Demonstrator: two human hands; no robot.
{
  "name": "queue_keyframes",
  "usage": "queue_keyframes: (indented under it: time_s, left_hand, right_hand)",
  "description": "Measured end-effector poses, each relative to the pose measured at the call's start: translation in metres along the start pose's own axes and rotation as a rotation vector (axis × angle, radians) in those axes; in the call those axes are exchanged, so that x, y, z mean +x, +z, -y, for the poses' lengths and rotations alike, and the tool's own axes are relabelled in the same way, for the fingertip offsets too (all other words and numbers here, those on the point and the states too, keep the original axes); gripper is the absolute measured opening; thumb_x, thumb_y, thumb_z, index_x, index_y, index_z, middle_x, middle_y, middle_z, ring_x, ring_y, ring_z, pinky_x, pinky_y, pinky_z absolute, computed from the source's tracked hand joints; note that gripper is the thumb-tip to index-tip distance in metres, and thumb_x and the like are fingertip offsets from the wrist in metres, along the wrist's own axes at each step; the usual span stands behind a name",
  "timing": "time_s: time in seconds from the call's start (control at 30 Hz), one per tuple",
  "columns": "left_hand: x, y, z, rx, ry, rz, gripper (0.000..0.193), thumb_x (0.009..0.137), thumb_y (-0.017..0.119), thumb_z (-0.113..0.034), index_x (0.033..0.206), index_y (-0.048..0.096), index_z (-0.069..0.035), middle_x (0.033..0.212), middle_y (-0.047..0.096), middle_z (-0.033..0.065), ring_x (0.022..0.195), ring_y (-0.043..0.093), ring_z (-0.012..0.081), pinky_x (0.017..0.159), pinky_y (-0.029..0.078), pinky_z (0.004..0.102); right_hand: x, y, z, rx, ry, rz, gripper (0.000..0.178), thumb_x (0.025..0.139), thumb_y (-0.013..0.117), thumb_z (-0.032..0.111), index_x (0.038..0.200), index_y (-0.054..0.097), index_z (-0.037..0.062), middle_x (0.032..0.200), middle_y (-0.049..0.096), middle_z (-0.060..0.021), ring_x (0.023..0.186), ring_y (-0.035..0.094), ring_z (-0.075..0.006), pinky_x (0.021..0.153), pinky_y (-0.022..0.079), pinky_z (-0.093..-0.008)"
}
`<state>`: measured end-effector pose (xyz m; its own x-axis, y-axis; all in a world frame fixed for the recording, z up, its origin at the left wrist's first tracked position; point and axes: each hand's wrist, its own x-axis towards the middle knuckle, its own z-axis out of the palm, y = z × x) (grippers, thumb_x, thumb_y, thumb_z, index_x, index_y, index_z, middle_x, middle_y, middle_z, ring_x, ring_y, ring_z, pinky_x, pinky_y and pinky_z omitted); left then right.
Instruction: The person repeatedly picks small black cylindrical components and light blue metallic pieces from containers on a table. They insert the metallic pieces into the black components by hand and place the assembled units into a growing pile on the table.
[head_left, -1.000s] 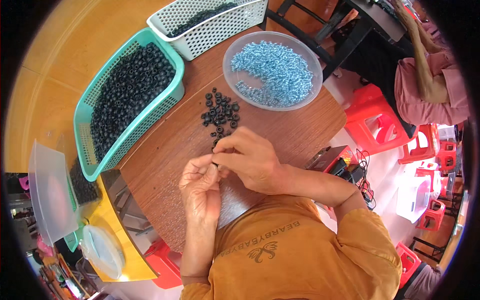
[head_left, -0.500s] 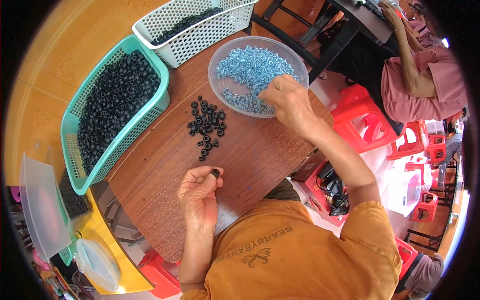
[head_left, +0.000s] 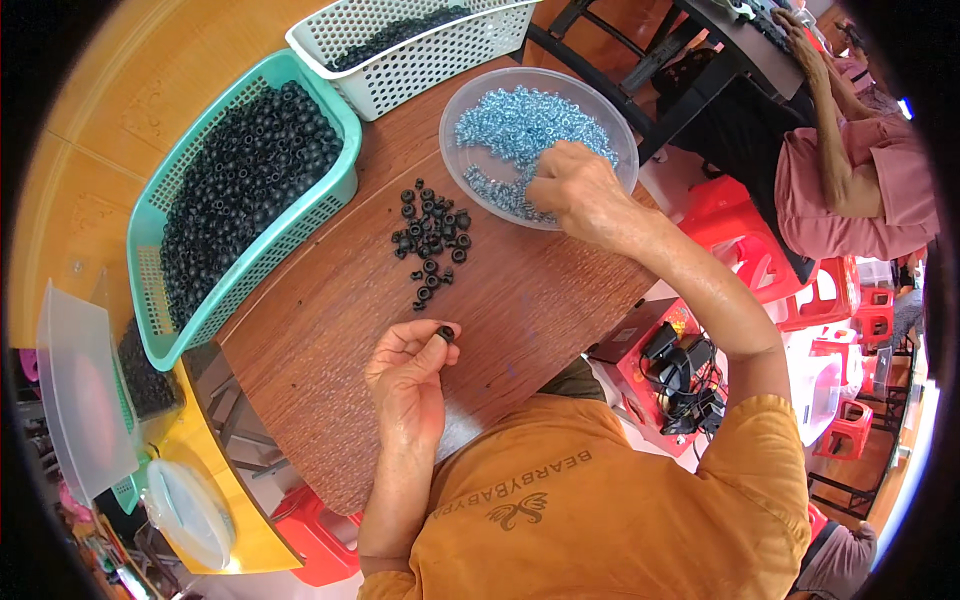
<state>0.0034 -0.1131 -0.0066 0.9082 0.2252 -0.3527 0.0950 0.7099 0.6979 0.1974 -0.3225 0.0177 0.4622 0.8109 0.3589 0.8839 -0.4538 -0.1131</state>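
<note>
My left hand (head_left: 408, 372) pinches a small black ring-shaped part (head_left: 445, 334) between thumb and fingers, its hollow end facing up. Over the near edge of a clear round bowl (head_left: 458, 183), my right hand (head_left: 582, 190) reaches down into small, shiny, translucent blue pieces (head_left: 530, 125). The fingers of that hand are bent together, and their tips are partly hidden, so what they grip cannot be made out. Between my left hand and the bowl, a loose pile of black ring-shaped parts (head_left: 432, 235) lies on the brown wooden table (head_left: 330, 400).
A green basket (head_left: 350, 165) full of black parts stands at the left. Behind it is a white perforated basket (head_left: 440, 80) with more black pieces. A red stool (head_left: 725, 215) and a red box with black adapters (head_left: 685, 375) are at the right. Another person (head_left: 850, 180) sits beyond.
The whole view has shifted a little, moving the table and baskets slightly right and up. My left hand still holds the black part, and my right hand stays in the bowl.
</note>
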Motion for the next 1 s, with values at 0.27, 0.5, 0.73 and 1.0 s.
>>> queue_keyframes:
  time_s: [0.27, 0.5, 0.73, 1.0]
  left_hand:
    - [-0.001, 0.001, 0.002, 0.003, 0.017, -0.002, 0.011, 0.079, 0.061, 0.004, 0.090, 0.059, 0.003, 0.089, 0.064, 0.0180, 0.073, 0.060, 0.0203, 0.067, 0.048, 0.0306]
    - [-0.001, 0.002, -0.001, -0.015, 0.045, -0.005, 0.013, 0.079, 0.062, 0.004, 0.091, 0.058, 0.003, 0.089, 0.064, 0.0173, 0.075, 0.061, 0.0213, 0.066, 0.049, 0.0296]
    - [-0.009, 0.000, -0.003, -0.052, 0.072, 0.004, 0.012, 0.079, 0.062, 0.005, 0.091, 0.058, 0.003, 0.086, 0.064, 0.0127, 0.076, 0.061, 0.0191, 0.067, 0.050, 0.0275]
    - [-0.012, 0.001, -0.002, -0.132, 0.063, -0.008, 0.014, 0.080, 0.061, 0.004, 0.093, 0.057, 0.002, 0.084, 0.063, 0.0130, 0.072, 0.061, 0.0216, 0.070, 0.049, 0.0321]
  right_hand:
    - [0.000, -0.012, 0.032, 0.412, 0.328, -0.225, 0.007, 0.073, 0.064, 0.004, 0.078, 0.061, 0.0003, 0.072, 0.059, -0.0126, 0.070, 0.058, -0.0270, 0.062, 0.046, -0.0362]
    - [0.004, -0.004, 0.105, 0.899, 0.416, -0.102, 0.010, 0.075, 0.065, 0.006, 0.081, 0.059, 0.0002, 0.075, 0.058, -0.0123, 0.067, 0.058, -0.0242, 0.059, 0.046, -0.0326]
    - [0.006, 0.017, 0.128, 0.959, 0.189, -0.240, 0.010, 0.074, 0.068, 0.003, 0.082, 0.063, 0.0006, 0.079, 0.059, -0.0073, 0.075, 0.058, -0.0184, 0.061, 0.046, -0.0275]
    - [-0.004, 0.031, 0.152, 1.385, 0.472, -0.349, 0.014, 0.077, 0.064, -0.005, 0.091, 0.066, -0.0009, 0.095, 0.057, -0.0078, 0.082, 0.057, -0.0113, 0.066, 0.048, -0.0222]
